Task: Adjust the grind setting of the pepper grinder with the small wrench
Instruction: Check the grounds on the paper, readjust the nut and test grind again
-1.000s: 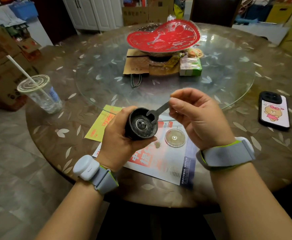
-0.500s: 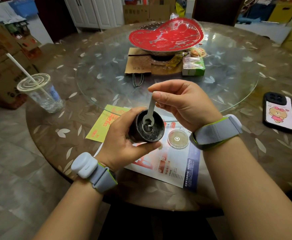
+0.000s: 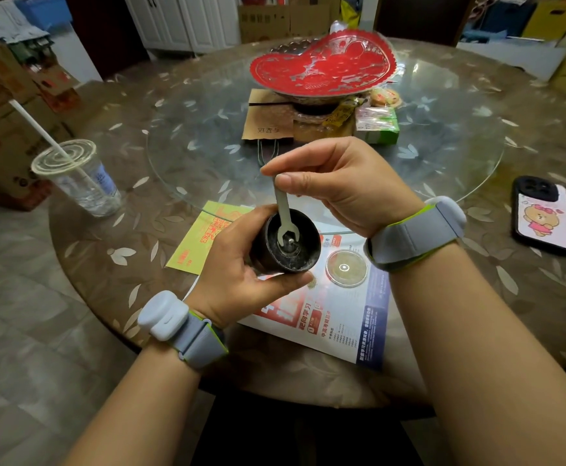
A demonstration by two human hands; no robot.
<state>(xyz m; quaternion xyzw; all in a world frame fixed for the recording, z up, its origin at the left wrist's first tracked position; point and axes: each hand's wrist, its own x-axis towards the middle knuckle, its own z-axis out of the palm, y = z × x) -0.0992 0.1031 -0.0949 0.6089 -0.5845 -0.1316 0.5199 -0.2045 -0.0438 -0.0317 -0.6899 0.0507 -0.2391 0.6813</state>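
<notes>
Round table (image 3: 106, 237), leaflet under hands. Left hand (image 3: 234, 274) grips pepper grinder (image 3: 286, 245); right hand (image 3: 338, 186) pinches small wrench (image 3: 283, 220) on centre nut (seated, looks like). Tilted wrench could slip off.

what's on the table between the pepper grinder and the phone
In the head view, a small clear round lid lies on a printed flyer just right of the pepper grinder. Beyond it toward the phone, the right wrist hides the table.

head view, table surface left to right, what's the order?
plastic cup → yellow flyer → pepper grinder held in the left hand → clear round lid → phone
</notes>
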